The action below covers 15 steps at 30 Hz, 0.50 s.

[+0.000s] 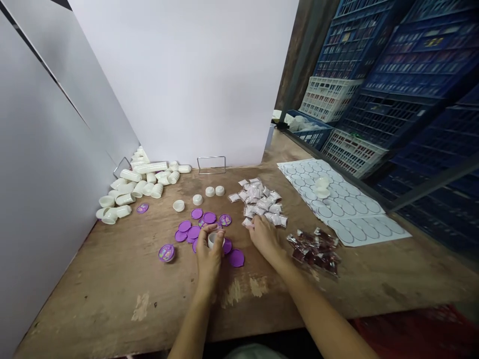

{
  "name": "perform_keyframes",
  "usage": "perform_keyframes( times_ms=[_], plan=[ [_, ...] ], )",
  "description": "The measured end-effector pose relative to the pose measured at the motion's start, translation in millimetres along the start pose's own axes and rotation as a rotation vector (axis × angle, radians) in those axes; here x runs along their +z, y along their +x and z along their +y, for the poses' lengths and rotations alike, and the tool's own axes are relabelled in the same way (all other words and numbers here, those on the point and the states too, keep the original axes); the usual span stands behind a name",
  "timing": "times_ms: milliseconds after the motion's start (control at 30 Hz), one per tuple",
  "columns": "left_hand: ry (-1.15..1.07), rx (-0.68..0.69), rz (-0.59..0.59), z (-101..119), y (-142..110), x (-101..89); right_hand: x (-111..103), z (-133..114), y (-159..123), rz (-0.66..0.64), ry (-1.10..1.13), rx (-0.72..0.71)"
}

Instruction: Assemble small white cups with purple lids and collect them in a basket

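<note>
My left hand point(208, 252) is wrapped round a small white cup point(213, 240), its mouth facing up, above a scatter of purple lids point(193, 232). Reaching into the near edge of a heap of small white packets point(258, 197), my right hand point(263, 234) has its fingertips closed on a white packet point(247, 223). A cup with a printed purple lid point(166, 253) stands to the left of my left hand. Beyond the lids are several loose white cups point(197, 199). Dark red packets point(316, 252) are piled to the right of my right forearm.
Stacked white cups point(140, 182) lie heaped at the back left against white panels point(187, 75). A wire stand point(211, 165) is at the back panel's foot. Sheets printed with ovals point(344, 207) lie on the right, with translucent pieces point(322, 188) on them. Blue crates point(404, 75) are stacked beyond.
</note>
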<state>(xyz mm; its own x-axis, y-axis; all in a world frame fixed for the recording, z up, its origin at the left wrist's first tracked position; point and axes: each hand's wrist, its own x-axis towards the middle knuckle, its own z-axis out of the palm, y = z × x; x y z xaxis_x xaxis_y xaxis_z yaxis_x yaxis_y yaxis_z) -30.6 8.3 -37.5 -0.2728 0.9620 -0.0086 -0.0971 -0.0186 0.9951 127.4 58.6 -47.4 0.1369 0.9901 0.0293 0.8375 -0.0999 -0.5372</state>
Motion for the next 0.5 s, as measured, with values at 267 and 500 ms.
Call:
perform_keyframes(
  times_ms=[267,500],
  plan=[
    [-0.034,0.014,-0.065,-18,-2,20.0,-16,-11,-22,-0.151,0.223,-0.194],
    [0.089,-0.042,-0.289,14,-24,41.4,-43,-4,-53,-0.074,0.265,-0.405]
  ],
)
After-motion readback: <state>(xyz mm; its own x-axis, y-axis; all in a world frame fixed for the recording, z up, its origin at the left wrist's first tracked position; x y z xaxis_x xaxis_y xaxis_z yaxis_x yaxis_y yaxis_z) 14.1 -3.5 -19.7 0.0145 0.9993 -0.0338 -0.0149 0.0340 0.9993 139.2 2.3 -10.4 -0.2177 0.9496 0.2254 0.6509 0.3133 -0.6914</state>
